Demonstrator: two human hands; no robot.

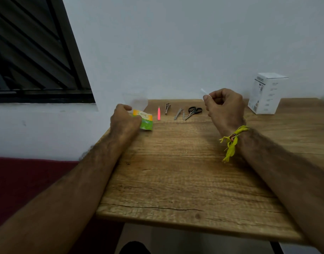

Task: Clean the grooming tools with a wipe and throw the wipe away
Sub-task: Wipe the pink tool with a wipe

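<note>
My left hand (125,119) grips a green and orange wipe packet (145,120) at the table's far left edge. My right hand (224,107) is raised over the table and pinches a small white piece (205,92), apparently a wipe or torn strip, between thumb and fingers. Between the hands, in a row near the wall, lie a pink tweezer (158,113), a metal nail clipper (167,108), a grey metal tool (179,114) and black-handled scissors (193,112).
The wooden table (185,171) stands against a white wall. A white box (265,93) stands at the back right. A faint clear plastic cup (136,99) sits at the back left corner. A dark window is on the left, a red surface below it.
</note>
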